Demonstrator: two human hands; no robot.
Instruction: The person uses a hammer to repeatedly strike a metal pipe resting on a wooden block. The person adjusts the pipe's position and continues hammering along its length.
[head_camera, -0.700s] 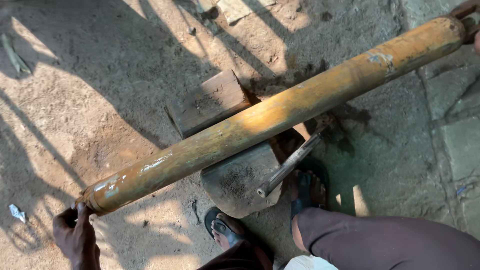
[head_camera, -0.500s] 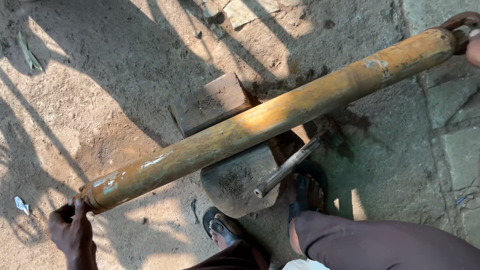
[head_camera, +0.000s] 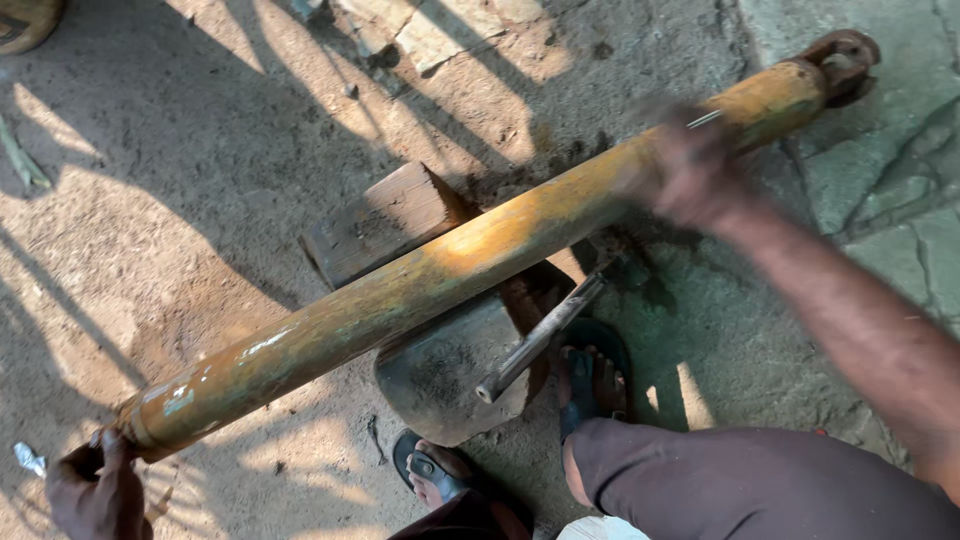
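A long rusty yellow metal pipe (head_camera: 440, 275) lies slanted from lower left to upper right across a wooden block (head_camera: 385, 220) and a round grey block (head_camera: 445, 380). My left hand (head_camera: 95, 490) grips the pipe's lower-left end. Blurred by motion, my right hand (head_camera: 690, 170) lies over the pipe near its upper-right end, its fingers curled, and a thin bright metal piece (head_camera: 705, 118) sticks out of it. The pipe's far end carries a rusty ring fitting (head_camera: 840, 60).
A grey metal rod (head_camera: 540, 335) leans on the round block under the pipe. My sandalled feet (head_camera: 590, 385) and my knee in dark trousers (head_camera: 750, 480) are just below it. Dirt ground lies to the left, cracked stone slabs (head_camera: 880, 190) to the right.
My right hand has come in from the pipe's far right end and now lies over the pipe, further left. The left hand stays on the lower-left end.
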